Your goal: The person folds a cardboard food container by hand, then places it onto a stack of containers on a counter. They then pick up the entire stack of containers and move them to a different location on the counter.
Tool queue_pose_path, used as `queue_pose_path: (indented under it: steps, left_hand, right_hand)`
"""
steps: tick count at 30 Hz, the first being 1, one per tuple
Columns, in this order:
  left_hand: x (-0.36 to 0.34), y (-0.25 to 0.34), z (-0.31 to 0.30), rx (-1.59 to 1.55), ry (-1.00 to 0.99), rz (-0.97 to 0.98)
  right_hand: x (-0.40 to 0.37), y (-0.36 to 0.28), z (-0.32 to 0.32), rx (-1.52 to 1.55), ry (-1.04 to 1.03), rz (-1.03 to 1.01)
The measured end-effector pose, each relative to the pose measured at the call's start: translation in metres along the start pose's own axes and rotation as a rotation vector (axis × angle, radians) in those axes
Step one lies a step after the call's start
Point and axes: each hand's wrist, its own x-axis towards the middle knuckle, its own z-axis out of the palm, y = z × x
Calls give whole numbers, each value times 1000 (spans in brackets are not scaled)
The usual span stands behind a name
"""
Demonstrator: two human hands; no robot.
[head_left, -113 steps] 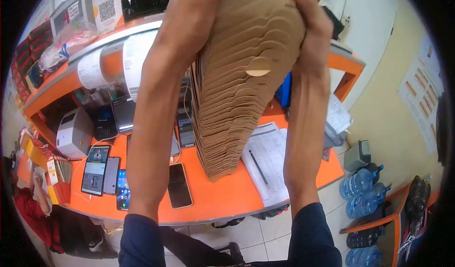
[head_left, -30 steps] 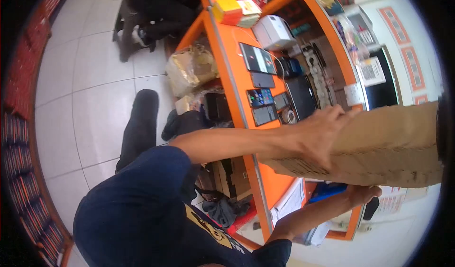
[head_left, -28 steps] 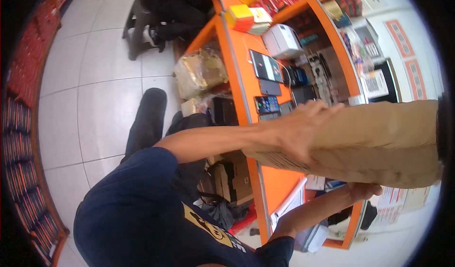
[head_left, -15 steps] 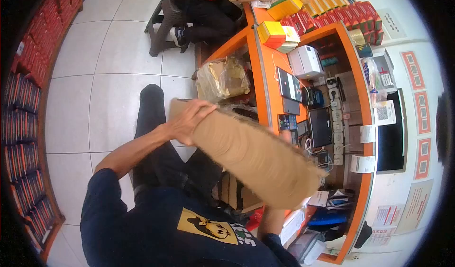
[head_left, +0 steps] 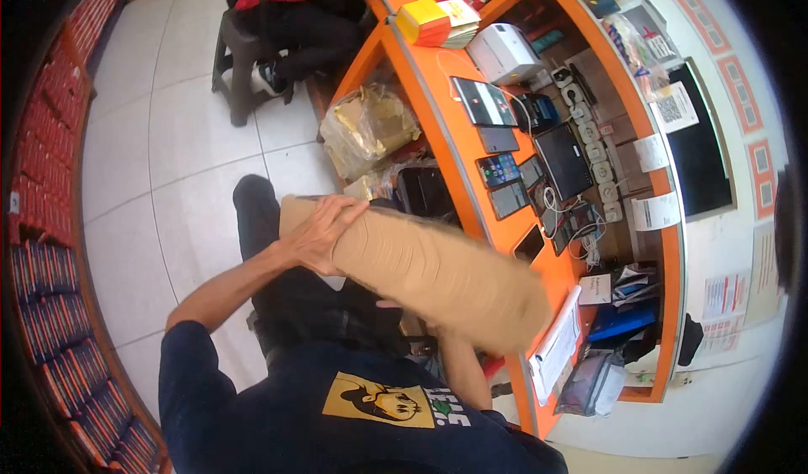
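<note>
A long piece of brown cardboard [head_left: 438, 276] with a creased, curved face lies slantwise over my lap. My left hand [head_left: 324, 234] is closed over its upper left end, thumb and fingers on the cardboard. My right forearm [head_left: 463, 369] reaches up behind the cardboard's lower side. Most of my right hand is hidden there; only a small bit of skin [head_left: 389, 303] shows below the cardboard's edge, so its grip cannot be made out. The cardboard's far right end is blurred.
An orange counter [head_left: 446, 129] to the right bears phones [head_left: 499, 169], a tablet [head_left: 482, 102], a white printer [head_left: 503, 53] and papers [head_left: 555, 348]. A plastic-wrapped carton [head_left: 370, 129] stands beneath. Another person [head_left: 295, 32] sits on a stool. Shelves of boxed goods [head_left: 50, 289] line the left.
The view has turned, so the counter appears lower and more to the left. My left hand keeps its hold; my right fingers, earlier at the cardboard's far edge, are now out of sight behind it.
</note>
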Motion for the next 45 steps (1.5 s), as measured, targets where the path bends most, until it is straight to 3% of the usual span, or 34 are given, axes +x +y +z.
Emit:
queue_pose_path:
  steps: [1, 2, 4, 5, 8, 9, 11, 12, 15, 17, 19, 23, 25, 26, 27, 28, 29, 30, 32, 34, 38, 40, 45]
  left_hand:
    - [8, 4, -2, -46, 106, -77]
    - [18, 11, -7, -33, 103, -55]
    - [42, 24, -20, -78, 158, -217]
    - [54, 28, -22, -125, 170, -246]
    - [100, 39, -28, -198, 203, -185]
    - [116, 40, -27, -188, 223, -135]
    - [165, 47, -47, -167, 231, -52]
    - [193, 51, -60, -151, 261, -1]
    - [274, 56, -93, 26, 266, 8]
    - [306, 44, -110, 184, 298, 9]
    - [325, 24, -125, 157, 598, 41]
    - [233, -38, -103, -288, 636, -308]
    - [125, -110, -60, 176, 515, -509]
    - [60, -131, -30, 372, 359, -846]
    - [7, -137, -7, 464, 87, -1183]
    - [-58, -154, 7, 273, -72, -1301]
    - [-66, -120, 16, 355, -96, -1496]
    - [-83, -107, 27, 383, -124, -1550]
    - [-89, -85, 35, 353, 1, -1558]
    - [-97, -92, 39, 405, 29, -1545]
    - [-104, -102, 39, 490, 92, -1478]
    - [-107, -105, 38, 488, 102, -1462]
    - [-108, -109, 37, 460, 141, -1435]
  right_hand:
    - [-1, -7, -3, -158, 28, -11]
    - [1, -15, -18, -644, 37, -83]
    - [9, -21, 20, -1225, 181, -112]
    - [21, -30, 26, -1405, 77, -196]
    - [46, -46, 77, -1548, 164, -205]
    - [52, -52, 80, -1506, 284, -318]
    - [73, -82, 85, -1312, -45, -709]
    - [87, -99, 98, -1294, -98, -824]
    - [107, -152, 164, -1199, -64, -1009]
    - [140, -230, 163, -1404, -118, -1187]
    - [155, -241, 222, -1046, -218, -1455]
    - [191, -316, 246, -1147, -67, -1578]
    - [228, -365, 224, -1107, 150, -1719]
    - [242, -384, 214, -1081, 148, -1738]
    - [256, -401, 205, -1173, 282, -1800]
    - [269, -413, 202, -1266, 421, -1852]
    - [279, -418, 201, -1245, 418, -1860]
    - [286, -418, 198, -1199, 443, -1815]
    - [303, -425, 195, -1139, 458, -1766]
    - [310, -434, 185, -1225, 569, -1662]
    - [327, -449, 172, -1319, 597, -1667]
    - [337, -457, 159, -1425, 714, -1618]
    - [357, -456, 154, -1524, 700, -1777]
